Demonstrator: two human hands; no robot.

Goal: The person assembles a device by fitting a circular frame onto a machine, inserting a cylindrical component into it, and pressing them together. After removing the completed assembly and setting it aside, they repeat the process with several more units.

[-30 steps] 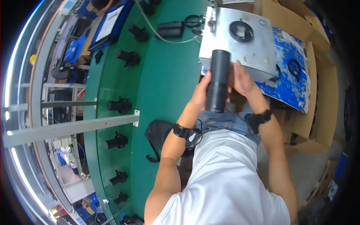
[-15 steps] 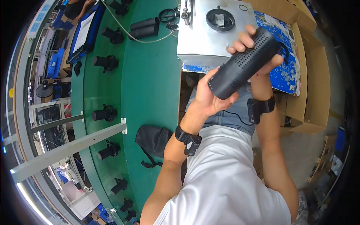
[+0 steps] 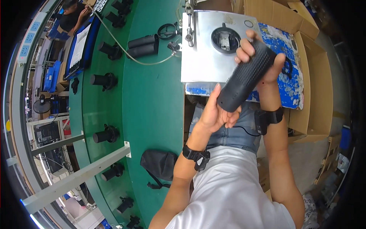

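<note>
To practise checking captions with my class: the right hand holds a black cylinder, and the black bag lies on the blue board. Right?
Not quite: the head view shows the black bag on the green table. The right hand holds a black cylinder.

Live on my head cam, L of the pair, wide fisheye: looking down over my white shirt (image 3: 228, 191), close to the lens, L hand (image 3: 213, 115) and R hand (image 3: 272, 73) a bit farther off, R of ctr; green bench (image 3: 152, 114) on L, carton (image 3: 321, 87) on R, edges bending twd. the rim.
</note>
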